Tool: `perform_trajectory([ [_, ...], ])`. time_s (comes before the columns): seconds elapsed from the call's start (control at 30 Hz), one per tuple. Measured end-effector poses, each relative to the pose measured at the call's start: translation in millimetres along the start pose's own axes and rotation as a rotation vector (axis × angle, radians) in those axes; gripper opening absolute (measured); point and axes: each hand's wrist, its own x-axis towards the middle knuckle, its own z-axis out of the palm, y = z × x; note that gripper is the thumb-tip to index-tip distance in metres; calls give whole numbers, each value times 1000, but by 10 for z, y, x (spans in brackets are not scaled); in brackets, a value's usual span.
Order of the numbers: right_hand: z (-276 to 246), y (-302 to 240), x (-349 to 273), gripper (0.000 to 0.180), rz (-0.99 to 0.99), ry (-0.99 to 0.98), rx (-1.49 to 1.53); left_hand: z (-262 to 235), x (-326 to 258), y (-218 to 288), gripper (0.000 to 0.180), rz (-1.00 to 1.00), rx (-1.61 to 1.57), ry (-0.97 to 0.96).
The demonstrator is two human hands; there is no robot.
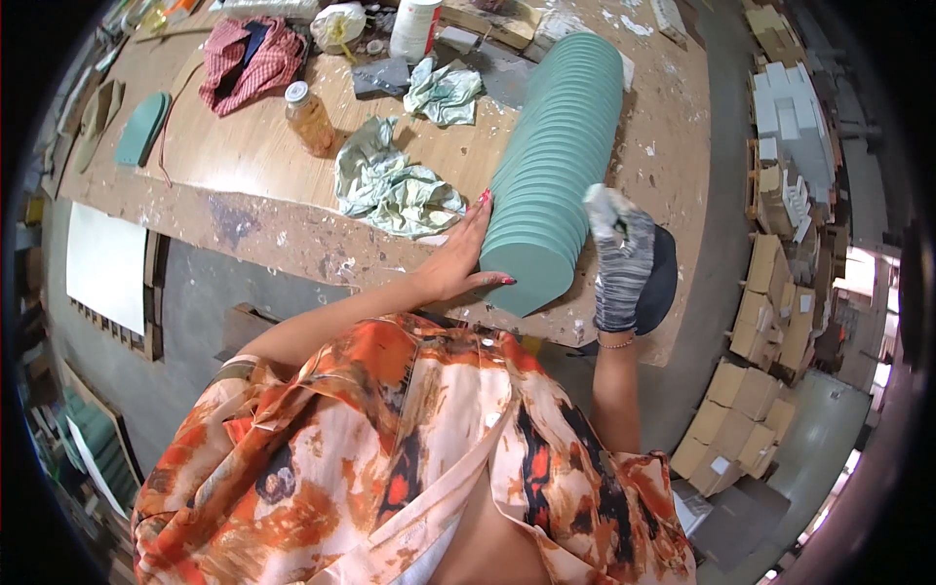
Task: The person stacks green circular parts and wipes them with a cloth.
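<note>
**Bare Left Hand and Gloved Right Flank a Long Green Row**

Your single worktable (249, 164), wooden and paint-spattered, carries one long row of green pieces (556, 146), set face to face on the right half, its near end close to the table's front edge. You have well over a dozen pieces in it, their rims standing out as ridges. Each looks light, springy and foam-like, probably grippy rather than slippery and unlikely to break, though its edges may dent; the whole row could bow or fan apart, so take hold at both flat ends and press inward, or cradle it from beneath.

Three crumpled cloths lie to the left: one red checked cloth (265, 80) and two pale green rags, the nearer (390, 190) larger than the farther (444, 93). Your left hand (456, 263) lies spread against the near end, thumb on the front face, fingers along the left side. Your right hand (624, 258), in a grey glove, stands beside the right flank; its fingertips are whitish, and you cannot tell whether they pinch anything. One white bottle (414, 31) and one amber jar (310, 125) stand farther back.
</note>
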Motion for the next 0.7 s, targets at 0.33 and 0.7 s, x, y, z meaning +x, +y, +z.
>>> perform_trajectory([
  [0.33,414,612,-576,34,660,773,1166,112,-59,-2,119,36,-40,105],
  [0.7,294,558,-526,28,685,629,1198,121,-145,4,127,50,-33,183],
])
